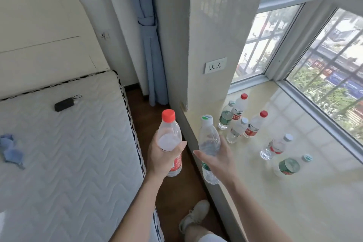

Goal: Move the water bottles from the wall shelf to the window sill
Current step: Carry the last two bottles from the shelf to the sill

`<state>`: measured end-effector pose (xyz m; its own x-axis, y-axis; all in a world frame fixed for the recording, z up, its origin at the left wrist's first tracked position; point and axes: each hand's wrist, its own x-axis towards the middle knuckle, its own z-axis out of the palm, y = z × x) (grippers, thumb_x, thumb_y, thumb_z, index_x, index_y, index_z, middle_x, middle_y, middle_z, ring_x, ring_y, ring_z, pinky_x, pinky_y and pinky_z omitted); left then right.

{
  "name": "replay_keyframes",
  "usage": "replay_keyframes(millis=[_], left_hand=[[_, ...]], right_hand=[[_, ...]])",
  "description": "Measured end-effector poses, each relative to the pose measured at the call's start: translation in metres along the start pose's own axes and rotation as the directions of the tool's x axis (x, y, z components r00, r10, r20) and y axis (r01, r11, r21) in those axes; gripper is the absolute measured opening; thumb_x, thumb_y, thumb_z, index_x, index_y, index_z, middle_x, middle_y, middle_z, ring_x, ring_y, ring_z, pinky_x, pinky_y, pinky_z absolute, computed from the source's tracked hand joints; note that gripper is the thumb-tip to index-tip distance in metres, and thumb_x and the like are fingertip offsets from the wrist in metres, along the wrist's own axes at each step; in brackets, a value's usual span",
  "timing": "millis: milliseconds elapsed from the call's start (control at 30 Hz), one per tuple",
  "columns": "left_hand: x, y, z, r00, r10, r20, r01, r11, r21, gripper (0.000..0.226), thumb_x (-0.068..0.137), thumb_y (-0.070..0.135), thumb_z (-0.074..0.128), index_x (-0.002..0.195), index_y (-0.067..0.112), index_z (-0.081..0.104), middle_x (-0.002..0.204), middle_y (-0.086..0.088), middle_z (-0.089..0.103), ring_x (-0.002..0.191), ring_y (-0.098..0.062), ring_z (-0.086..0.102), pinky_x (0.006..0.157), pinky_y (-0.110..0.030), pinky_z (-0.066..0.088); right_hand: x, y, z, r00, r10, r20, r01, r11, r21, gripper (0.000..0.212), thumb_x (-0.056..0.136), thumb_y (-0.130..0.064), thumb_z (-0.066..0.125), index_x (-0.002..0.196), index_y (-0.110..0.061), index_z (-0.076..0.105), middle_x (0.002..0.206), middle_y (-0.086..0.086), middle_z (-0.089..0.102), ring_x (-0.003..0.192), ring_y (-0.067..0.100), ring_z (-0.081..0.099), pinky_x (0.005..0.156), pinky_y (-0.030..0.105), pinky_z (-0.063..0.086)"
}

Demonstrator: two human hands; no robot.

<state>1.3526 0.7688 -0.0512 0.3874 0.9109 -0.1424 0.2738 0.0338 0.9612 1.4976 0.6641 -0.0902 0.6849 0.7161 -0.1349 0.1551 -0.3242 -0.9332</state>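
My left hand (161,158) grips a red-capped water bottle (169,135) upright over the floor gap between the bed and the sill. My right hand (221,160) holds a clear bottle with a white-and-green cap (208,141) at the near edge of the window sill (294,202). Several more bottles stand on the sill: a cluster at the back by the wall (238,118), one with a grey cap (276,146), and a green-labelled one (290,166) nearest the window. The wall shelf is out of view.
A bare white mattress (68,143) fills the left, with a small black device (63,104) and blue cloth (9,148) on it. A blue curtain (149,45) hangs by the wall corner. My shoe (194,215) stands on the dark floor strip. Window glass bounds the sill's right.
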Motion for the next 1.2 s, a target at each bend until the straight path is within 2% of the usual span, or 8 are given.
replay_keyframes(millis=[367,500,667,833,933,1033,1133,1200], left_hand=[[0.098,0.032,0.111,0.920,0.114,0.374,-0.141,0.989,0.044,0.053,0.070,0.016,0.087,0.108,0.039,0.057,0.107,0.022,0.061,0.102,0.018,0.053,0.080,-0.001,0.041],[0.108,0.036,0.156,0.851,0.118,0.511,-0.174,0.983,0.062,0.053,0.067,0.023,0.089,0.110,0.033,0.060,0.105,0.020,0.063,0.105,0.006,0.057,0.088,-0.016,0.047],[0.105,0.031,0.211,0.708,0.052,0.704,-0.195,0.973,0.124,0.059,0.060,0.041,0.090,0.112,0.033,0.062,0.110,0.012,0.066,0.109,-0.006,0.060,0.089,-0.023,0.050],[0.094,0.015,0.252,0.543,0.009,0.840,-0.191,0.975,0.112,0.055,0.069,0.014,0.088,0.115,0.021,0.059,0.105,0.016,0.060,0.090,0.017,0.058,0.075,-0.010,0.046],[0.093,-0.003,0.273,0.449,-0.019,0.893,-0.183,0.977,0.112,0.056,0.070,0.008,0.086,0.117,0.022,0.057,0.106,0.007,0.058,0.086,0.013,0.060,0.062,-0.005,0.046],[0.095,-0.035,0.293,0.433,-0.070,0.899,-0.185,0.969,0.164,0.061,0.064,0.026,0.091,0.112,0.040,0.057,0.107,0.021,0.062,0.107,-0.003,0.059,0.084,-0.023,0.051],[0.097,-0.068,0.313,0.409,-0.097,0.907,-0.184,0.965,0.186,0.059,0.067,0.020,0.090,0.106,0.044,0.052,0.100,0.044,0.056,0.101,0.018,0.054,0.084,-0.012,0.044],[0.103,-0.090,0.327,0.418,-0.109,0.902,-0.187,0.961,0.203,0.056,0.064,0.031,0.091,0.104,0.046,0.055,0.100,0.036,0.062,0.101,0.012,0.058,0.084,-0.015,0.048]], right_hand=[[0.079,0.011,-0.073,0.952,0.150,-0.269,-0.144,0.989,0.042,0.072,0.068,-0.045,0.085,0.130,-0.031,0.051,0.113,-0.016,0.064,0.106,0.007,0.062,0.081,0.023,0.047],[0.077,0.023,-0.101,0.881,0.253,-0.399,-0.239,0.967,0.085,0.069,0.067,-0.046,0.087,0.122,-0.024,0.054,0.109,-0.012,0.065,0.101,0.011,0.061,0.072,0.015,0.041],[0.053,0.049,-0.126,0.731,0.394,-0.557,-0.296,0.919,0.262,0.065,0.054,-0.054,0.082,0.113,-0.044,0.055,0.105,-0.018,0.067,0.101,0.005,0.064,0.084,0.033,0.053],[0.022,0.084,-0.126,0.553,0.523,-0.649,-0.319,0.852,0.415,0.062,0.062,-0.035,0.094,0.109,-0.048,0.057,0.101,-0.024,0.069,0.094,0.001,0.067,0.087,0.038,0.056],[0.014,0.107,-0.122,0.478,0.580,-0.659,-0.344,0.814,0.467,0.062,0.057,-0.041,0.093,0.105,-0.050,0.055,0.098,-0.020,0.069,0.097,0.011,0.068,0.084,0.040,0.057],[0.012,0.136,-0.119,0.421,0.613,-0.669,-0.354,0.790,0.501,0.062,0.050,-0.043,0.091,0.100,-0.046,0.055,0.097,-0.016,0.068,0.094,0.014,0.067,0.083,0.048,0.058],[0.016,0.173,-0.117,0.399,0.633,-0.663,-0.353,0.774,0.526,0.065,0.049,-0.041,0.091,0.102,-0.041,0.054,0.100,-0.015,0.067,0.097,0.016,0.066,0.080,0.055,0.058],[0.021,0.201,-0.115,0.393,0.622,-0.677,-0.336,0.783,0.524,0.066,0.052,-0.037,0.093,0.105,-0.038,0.053,0.103,-0.017,0.065,0.100,0.012,0.065,0.080,0.055,0.058]])
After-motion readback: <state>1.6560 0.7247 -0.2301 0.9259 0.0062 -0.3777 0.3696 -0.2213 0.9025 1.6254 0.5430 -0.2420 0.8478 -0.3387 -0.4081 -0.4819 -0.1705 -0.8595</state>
